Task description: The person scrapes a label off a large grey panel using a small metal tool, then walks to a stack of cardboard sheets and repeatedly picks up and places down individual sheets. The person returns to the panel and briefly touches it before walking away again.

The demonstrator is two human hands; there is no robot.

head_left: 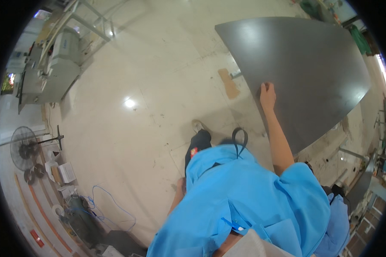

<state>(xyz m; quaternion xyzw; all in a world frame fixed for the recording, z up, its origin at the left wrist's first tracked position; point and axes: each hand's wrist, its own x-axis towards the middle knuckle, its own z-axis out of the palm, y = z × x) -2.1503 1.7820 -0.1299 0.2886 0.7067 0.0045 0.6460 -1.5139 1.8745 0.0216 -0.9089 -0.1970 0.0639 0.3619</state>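
Our right arm stretches straight out, and our right hand (267, 94) curls its fingers closed over the left edge of a big grey sheet (304, 73), gripping it. Our left hand (181, 185) hangs low by our blue shirt (244, 201), too hidden to tell its state. The sheet is flat, smooth, dull-shiny, held above the pale tiled floor (137, 107).

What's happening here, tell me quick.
A person in a blue shirt stands on a pale tiled floor beside a large dark grey panel. The right hand rests on the panel near its edge, fingers curled. The left hand is hidden behind the shirt. A fan and a machine stand off to the left.
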